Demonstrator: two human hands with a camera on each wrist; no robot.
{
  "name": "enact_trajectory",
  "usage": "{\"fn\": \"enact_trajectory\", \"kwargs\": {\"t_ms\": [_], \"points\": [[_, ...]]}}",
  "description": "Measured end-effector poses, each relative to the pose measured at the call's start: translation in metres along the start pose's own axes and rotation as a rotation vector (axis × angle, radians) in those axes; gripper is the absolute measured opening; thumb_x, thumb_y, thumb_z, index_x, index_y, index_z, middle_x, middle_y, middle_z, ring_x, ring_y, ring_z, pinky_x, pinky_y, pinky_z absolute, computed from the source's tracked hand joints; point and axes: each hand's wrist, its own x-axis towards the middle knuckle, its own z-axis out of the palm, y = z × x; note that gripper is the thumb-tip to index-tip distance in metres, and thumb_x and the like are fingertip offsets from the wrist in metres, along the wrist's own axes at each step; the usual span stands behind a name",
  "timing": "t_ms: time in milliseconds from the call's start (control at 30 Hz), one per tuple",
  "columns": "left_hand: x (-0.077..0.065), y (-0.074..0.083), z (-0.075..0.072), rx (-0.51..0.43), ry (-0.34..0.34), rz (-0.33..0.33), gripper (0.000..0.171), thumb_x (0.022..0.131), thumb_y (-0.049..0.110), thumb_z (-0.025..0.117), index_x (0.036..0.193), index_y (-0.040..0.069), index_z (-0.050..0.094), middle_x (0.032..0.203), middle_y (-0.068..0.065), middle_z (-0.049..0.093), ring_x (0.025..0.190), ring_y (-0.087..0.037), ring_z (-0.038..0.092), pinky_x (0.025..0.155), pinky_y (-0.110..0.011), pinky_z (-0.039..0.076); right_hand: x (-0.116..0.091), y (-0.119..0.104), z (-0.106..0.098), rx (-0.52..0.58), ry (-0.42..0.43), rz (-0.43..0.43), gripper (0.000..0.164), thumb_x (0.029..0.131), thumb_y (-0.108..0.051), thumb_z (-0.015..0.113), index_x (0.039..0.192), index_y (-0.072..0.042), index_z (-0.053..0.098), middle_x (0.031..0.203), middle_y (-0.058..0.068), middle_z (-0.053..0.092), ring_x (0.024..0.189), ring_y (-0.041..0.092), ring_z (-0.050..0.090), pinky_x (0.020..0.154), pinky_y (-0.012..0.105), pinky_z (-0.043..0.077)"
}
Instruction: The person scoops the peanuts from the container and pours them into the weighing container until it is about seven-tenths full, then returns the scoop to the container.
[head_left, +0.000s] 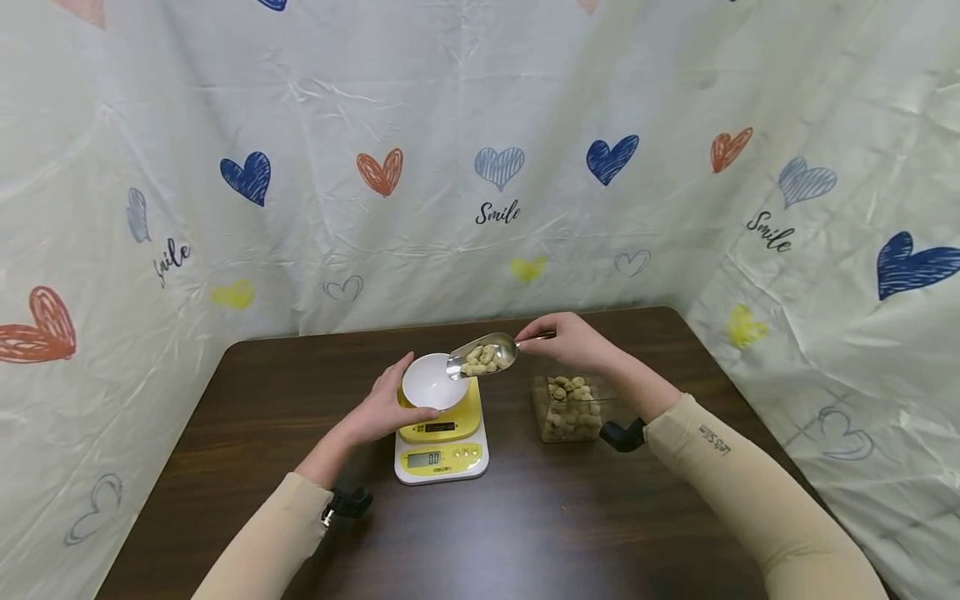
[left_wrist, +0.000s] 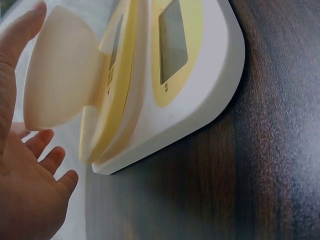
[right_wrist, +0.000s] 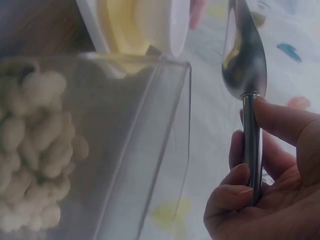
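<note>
In the head view a white bowl (head_left: 435, 382) stands on the yellow platform of a kitchen scale (head_left: 441, 460), whose display reads 0.0. My left hand (head_left: 384, 408) holds the bowl from its left side, thumb toward the front and fingers around the far side. With my right hand (head_left: 566, 340) I grip the handle of a metal scoop (head_left: 504, 342), thumb along the top of it in the right wrist view. Several unshelled peanuts (head_left: 480, 361) lie in the scoop. Its lip overlaps the bowl's right rim in the head view.
Right of the scale, below my right forearm, sits a clear plastic box (head_left: 546, 429) of peanuts (head_left: 573, 408). Everything stands on a dark wooden table (head_left: 300, 392). A white curtain (head_left: 435, 108) printed with hearts hangs behind the table and along both sides.
</note>
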Motion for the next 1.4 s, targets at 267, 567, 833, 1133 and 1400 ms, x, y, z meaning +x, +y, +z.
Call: {"fn": "enact_trajectory", "kwargs": {"t_ms": [267, 567, 833, 1133, 1400], "points": [[0.002, 0.001, 0.003, -0.001, 0.017, 0.003, 0.119, 0.076, 0.058, 0.086, 0.165, 0.019, 0.018, 0.163, -0.013, 0.025, 0.148, -0.034, 0.021, 0.113, -0.059, 0.029, 0.017, -0.006, 0.016, -0.024, 0.002, -0.033, 0.020, 0.098, -0.033, 0.071, 0.112, -0.021, 0.077, 0.123, 0.001, 0.067, 0.111, 0.023, 0.062, 0.089, 0.044, 0.052], [0.002, -0.002, 0.003, 0.018, 0.027, -0.002, 0.115, 0.076, 0.059, 0.085, 0.164, 0.019, 0.022, 0.162, -0.013, 0.028, 0.147, -0.034, 0.023, 0.110, -0.059, 0.033, 0.027, -0.012, 0.022, -0.207, 0.050, -0.065, 0.019, 0.098, -0.034, 0.070, 0.111, -0.022, 0.078, 0.118, -0.002, 0.067, 0.103, 0.020, 0.063, 0.084, 0.043, 0.053], [0.004, -0.002, 0.004, 0.041, 0.039, 0.003, 0.116, 0.076, 0.060, 0.085, 0.164, 0.014, 0.023, 0.161, -0.013, 0.030, 0.146, -0.035, 0.024, 0.111, -0.058, 0.032, 0.027, -0.019, 0.020, -0.329, 0.105, -0.111, 0.018, 0.097, -0.031, 0.072, 0.110, -0.021, 0.079, 0.117, 0.001, 0.068, 0.111, 0.025, 0.061, 0.087, 0.044, 0.051], [0.004, -0.004, 0.005, 0.037, 0.035, 0.016, 0.116, 0.077, 0.058, 0.085, 0.164, 0.015, 0.022, 0.160, -0.013, 0.031, 0.146, -0.035, 0.024, 0.112, -0.060, 0.030, 0.027, -0.022, 0.019, -0.365, 0.137, -0.130, 0.018, 0.097, -0.030, 0.072, 0.110, -0.019, 0.080, 0.112, 0.001, 0.067, 0.110, 0.025, 0.060, 0.088, 0.044, 0.049], [0.004, -0.004, 0.005, 0.031, 0.034, 0.012, 0.116, 0.077, 0.060, 0.084, 0.164, 0.016, 0.021, 0.158, -0.012, 0.033, 0.143, -0.033, 0.027, 0.110, -0.058, 0.032, 0.026, -0.025, 0.018, -0.363, 0.149, -0.146, 0.018, 0.097, -0.028, 0.074, 0.110, -0.018, 0.080, 0.112, 0.001, 0.068, 0.108, 0.024, 0.060, 0.088, 0.045, 0.050]]}}
